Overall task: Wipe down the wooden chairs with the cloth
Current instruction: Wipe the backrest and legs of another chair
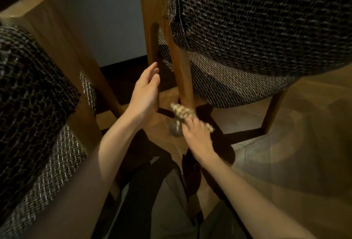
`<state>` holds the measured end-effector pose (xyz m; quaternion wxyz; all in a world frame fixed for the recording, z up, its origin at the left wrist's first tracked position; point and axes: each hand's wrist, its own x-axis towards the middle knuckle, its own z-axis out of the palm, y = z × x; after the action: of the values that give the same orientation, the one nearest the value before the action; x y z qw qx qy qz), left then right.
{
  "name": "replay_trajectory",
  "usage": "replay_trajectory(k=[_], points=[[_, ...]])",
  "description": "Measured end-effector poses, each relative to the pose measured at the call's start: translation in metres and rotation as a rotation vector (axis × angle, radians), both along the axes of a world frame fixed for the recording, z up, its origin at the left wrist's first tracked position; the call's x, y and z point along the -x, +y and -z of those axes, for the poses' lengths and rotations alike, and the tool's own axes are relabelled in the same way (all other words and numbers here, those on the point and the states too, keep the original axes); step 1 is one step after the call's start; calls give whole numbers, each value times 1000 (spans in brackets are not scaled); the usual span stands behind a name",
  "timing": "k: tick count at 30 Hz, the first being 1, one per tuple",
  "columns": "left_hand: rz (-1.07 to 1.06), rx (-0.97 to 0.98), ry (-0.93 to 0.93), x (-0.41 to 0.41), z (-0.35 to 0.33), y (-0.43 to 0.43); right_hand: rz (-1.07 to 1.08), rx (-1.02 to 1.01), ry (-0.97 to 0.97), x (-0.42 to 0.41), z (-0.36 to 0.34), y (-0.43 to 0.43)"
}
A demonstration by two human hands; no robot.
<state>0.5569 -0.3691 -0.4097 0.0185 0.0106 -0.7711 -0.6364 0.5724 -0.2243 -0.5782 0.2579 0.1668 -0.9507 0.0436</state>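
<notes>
Two wooden chairs with dark woven upholstery stand close together. The right chair's back post [154,9] rises at top centre, and its slanted rear leg [183,78] runs down beside it. My left hand [145,90] lies with straight fingers against the lower part of the post. My right hand [196,135] grips a crumpled patterned cloth [182,113] and holds it at the foot of the slanted leg. The cloth is blurred.
The left chair [57,51] fills the left side, its wooden post close to my left forearm. The right chair's woven seat [228,86] and backrest [266,19] overhang the right. Parquet floor [295,153] lies below, a pale wall [106,19] behind.
</notes>
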Motion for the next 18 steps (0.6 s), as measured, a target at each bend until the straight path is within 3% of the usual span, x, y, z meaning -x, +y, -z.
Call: replay_trajectory(k=[3, 8, 11, 14, 18], points=[[28, 29, 32, 0, 3, 1, 47, 49, -103, -21, 23, 7], [-51, 5, 62, 0, 1, -7, 21, 250, 295, 36, -81, -23], [-80, -14, 77, 3, -2, -16, 56, 303, 419, 60, -117, -36], [-68, 10, 83, 5, -2, -21, 97, 271, 438, 58, -90, -32], [-21, 27, 84, 7, 0, -14, 142, 154, 275, 26, -25, -19]])
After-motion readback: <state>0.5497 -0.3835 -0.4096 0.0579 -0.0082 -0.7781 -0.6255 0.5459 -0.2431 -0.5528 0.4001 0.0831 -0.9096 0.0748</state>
